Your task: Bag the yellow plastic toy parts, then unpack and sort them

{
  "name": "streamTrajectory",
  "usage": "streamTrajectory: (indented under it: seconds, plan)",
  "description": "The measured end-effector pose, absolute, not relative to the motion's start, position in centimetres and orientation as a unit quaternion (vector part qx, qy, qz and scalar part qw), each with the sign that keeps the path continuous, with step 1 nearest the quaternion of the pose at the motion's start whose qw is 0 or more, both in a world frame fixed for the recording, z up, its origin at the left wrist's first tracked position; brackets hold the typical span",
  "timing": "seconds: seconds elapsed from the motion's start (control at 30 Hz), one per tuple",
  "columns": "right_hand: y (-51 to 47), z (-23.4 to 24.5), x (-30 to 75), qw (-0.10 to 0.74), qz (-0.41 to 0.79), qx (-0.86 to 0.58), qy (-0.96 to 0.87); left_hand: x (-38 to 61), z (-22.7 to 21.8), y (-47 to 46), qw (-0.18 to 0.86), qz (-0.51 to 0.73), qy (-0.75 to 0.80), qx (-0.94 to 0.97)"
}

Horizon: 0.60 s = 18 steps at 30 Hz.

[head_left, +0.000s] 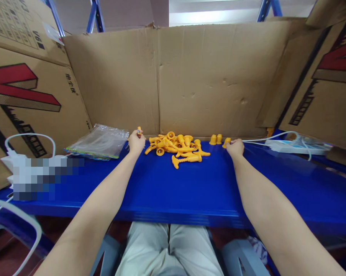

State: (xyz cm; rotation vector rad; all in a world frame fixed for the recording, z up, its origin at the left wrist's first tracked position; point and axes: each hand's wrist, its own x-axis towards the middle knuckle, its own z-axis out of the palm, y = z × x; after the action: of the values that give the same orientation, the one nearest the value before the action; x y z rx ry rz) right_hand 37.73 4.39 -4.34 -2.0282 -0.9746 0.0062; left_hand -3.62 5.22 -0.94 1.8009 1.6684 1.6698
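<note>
At the back of the blue table, my left hand is closed with a small yellow-orange piece poking out above the fingers; a dark red spot shows beside it. Its exact kind is too small to tell. My right hand pinches a yellow plastic cap at the table's surface. Just left of that cap, two similar caps stand upright side by side. Between my hands lies a pile of yellow plastic parts, some cup-shaped. A yellow T-shaped handle lies at the pile's front.
Clear plastic bags are stacked left of my left hand. A white power strip with cables lies at the right. Cardboard walls enclose the back and sides of the blue table. White cables hang at the left edge.
</note>
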Motion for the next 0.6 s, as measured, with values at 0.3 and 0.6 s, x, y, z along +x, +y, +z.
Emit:
streamTrajectory:
  seconds: [0.3, 0.6]
  plan:
    - [4.1, -4.4, 37.0, 0.334, -0.015, -0.83, -0.446, -2.0, 0.0, 4.1, 0.294, 0.613, 0.555, 0.479]
    - [4.6, -4.5, 37.2, 0.212, 0.048, -0.832, -0.511, -3.1, 0.4, 4.5, 0.394, 0.641, 0.504, 0.424]
